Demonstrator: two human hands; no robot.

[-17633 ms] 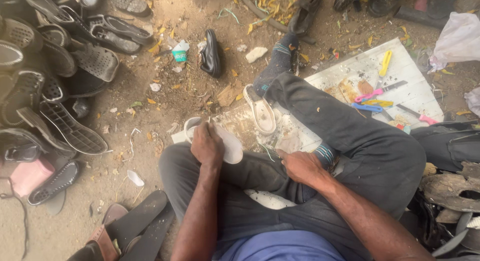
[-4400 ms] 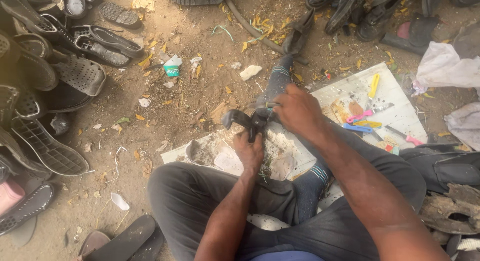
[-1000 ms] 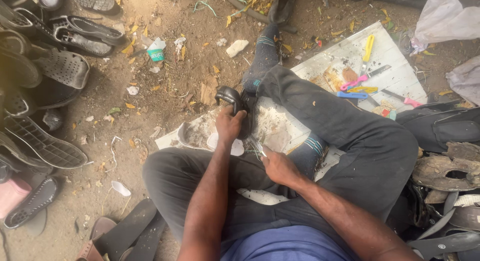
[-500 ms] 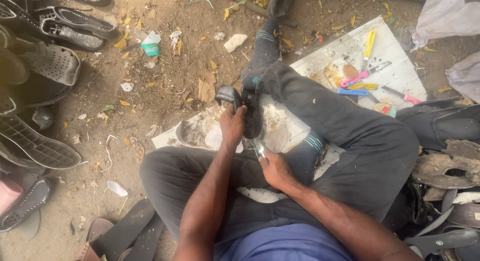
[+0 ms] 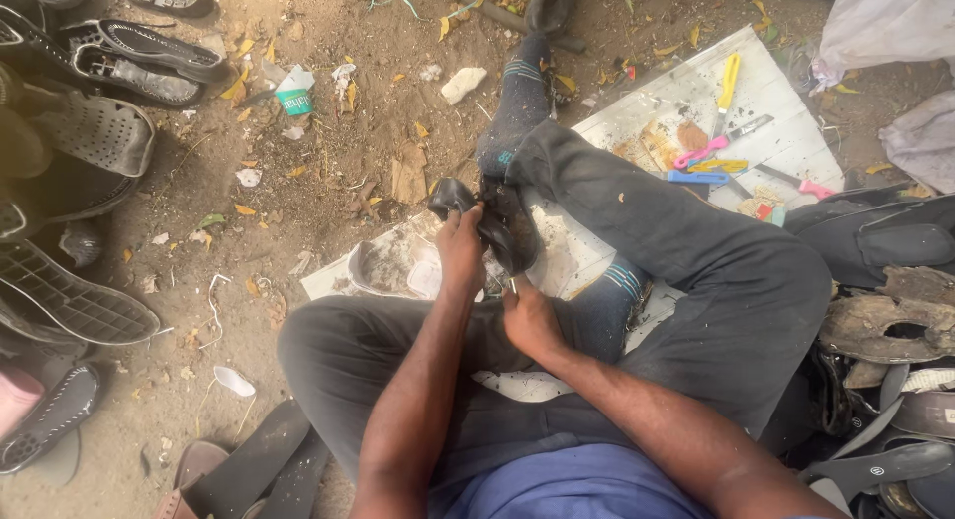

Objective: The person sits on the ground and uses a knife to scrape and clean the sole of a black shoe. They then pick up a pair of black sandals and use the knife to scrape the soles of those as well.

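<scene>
I sit cross-legged on dirt ground in dark trousers. My left hand (image 5: pixel 461 252) grips a black shoe (image 5: pixel 497 220) by its upper, holding it on a white board (image 5: pixel 587 255) in front of my legs. My right hand (image 5: pixel 527 315) is closed around a thin tool (image 5: pixel 514 283) whose tip pokes up against the lower end of the shoe. A pale sole piece (image 5: pixel 383 265) lies just left of the shoe.
Worn shoes and sandals (image 5: pixel 90 161) pile up at the left. Coloured tools (image 5: pixel 711 156) lie on the white board at upper right. Bags and old soles (image 5: pixel 885 320) sit at right. A small green-and-white pot (image 5: pixel 295 96) stands on the dirt.
Over the last second my left hand stays on the black shoe and my right hand has come up closer under it with the tool. Earlier the shoe was held with both hands.
</scene>
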